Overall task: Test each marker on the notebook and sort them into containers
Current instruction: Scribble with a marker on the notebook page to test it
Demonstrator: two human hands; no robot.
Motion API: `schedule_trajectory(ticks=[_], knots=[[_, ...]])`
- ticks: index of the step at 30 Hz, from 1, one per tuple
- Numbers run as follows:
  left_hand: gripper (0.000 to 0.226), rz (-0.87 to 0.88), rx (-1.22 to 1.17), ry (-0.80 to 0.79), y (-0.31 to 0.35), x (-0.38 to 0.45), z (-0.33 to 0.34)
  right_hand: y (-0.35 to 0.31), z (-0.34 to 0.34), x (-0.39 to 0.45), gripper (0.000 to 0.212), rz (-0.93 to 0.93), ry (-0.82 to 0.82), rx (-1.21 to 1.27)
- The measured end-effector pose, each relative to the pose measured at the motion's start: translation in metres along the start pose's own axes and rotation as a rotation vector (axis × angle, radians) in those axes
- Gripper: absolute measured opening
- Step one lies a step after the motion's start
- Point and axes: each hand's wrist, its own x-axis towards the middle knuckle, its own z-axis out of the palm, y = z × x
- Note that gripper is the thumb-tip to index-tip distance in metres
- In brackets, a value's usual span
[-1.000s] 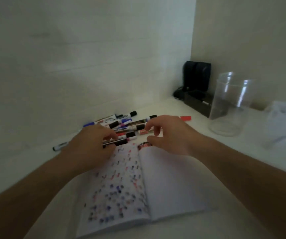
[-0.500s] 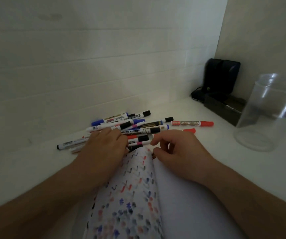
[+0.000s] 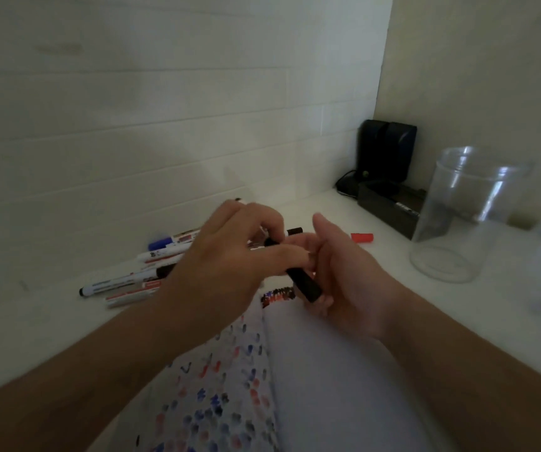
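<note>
Counter point(image 3: 507, 321) surface is carrying an open notebook point(image 3: 327, 370) at its near edge, the left page speckled with ink marks, while a clear plastic jar point(image 3: 458, 223) is standing toward the right and a black device point(image 3: 386, 154) is sitting in the far corner. Loose markers point(image 3: 132, 282) are lying in a pile toward the far edge, just left of the hands, with one red cap point(image 3: 362, 237) showing beyond them. Over the notebook's far end, the left hand point(image 3: 230, 256) is curling its fingers around the body of a black marker point(image 3: 305, 282) and the right hand point(image 3: 344, 272) is gripping its dark cap end.
</note>
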Motion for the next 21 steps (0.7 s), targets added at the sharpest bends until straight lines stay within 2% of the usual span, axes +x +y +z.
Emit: schedule_trajectory(ticks=[1, 2, 4, 6, 7, 8, 9, 11, 12, 14, 16, 21], knots=[[0.009, -0.083, -0.088, -0.019, 0.003, 0.002, 0.006, 0.001, 0.0, -0.001, 0.066, 0.013, -0.071, -0.024], [0.024, -0.134, -0.143, -0.023, 0.002, 0.002, 0.011, 0.002, -0.001, -0.003, 0.068, 0.005, -0.124, -0.026], [0.036, -0.123, -0.257, -0.005, -0.003, -0.002, 0.018, 0.0, -0.001, -0.005, 0.05, -0.049, -0.143, -0.017], [0.015, -0.084, -0.313, -0.06, -0.005, -0.002, 0.018, -0.001, -0.001, -0.004, 0.027, -0.111, -0.069, -0.039], [0.021, -0.04, -0.25, -0.059, -0.008, -0.004, 0.02, -0.002, -0.002, -0.003, 0.024, -0.134, -0.021, -0.046], [0.036, -0.035, -0.23, -0.031, -0.011, -0.008, 0.021, -0.002, -0.004, -0.002, 0.026, -0.151, 0.028, -0.05], [0.046, -0.112, -0.314, -0.031, -0.013, -0.012, 0.023, -0.001, -0.006, 0.0, 0.027, -0.168, 0.071, -0.054], [0.041, -0.28, -0.444, 0.025, -0.013, -0.019, 0.029, -0.001, -0.013, 0.002, 0.024, -0.217, 0.122, -0.088], [0.034, -0.327, -0.488, -0.004, -0.01, -0.019, 0.031, 0.0, -0.015, 0.002, 0.021, -0.246, 0.126, -0.108], [0.028, -0.336, -0.442, -0.117, -0.008, -0.021, 0.041, 0.004, -0.015, 0.002, 0.015, -0.276, 0.096, -0.127], [0.026, -0.292, -0.338, -0.165, -0.01, -0.023, 0.048, 0.009, -0.011, 0.001, 0.011, -0.28, 0.059, -0.141], [0.017, -0.223, -0.224, -0.199, -0.009, -0.027, 0.05, 0.014, -0.006, 0.002, 0.054, -0.354, 0.079, -0.222]])
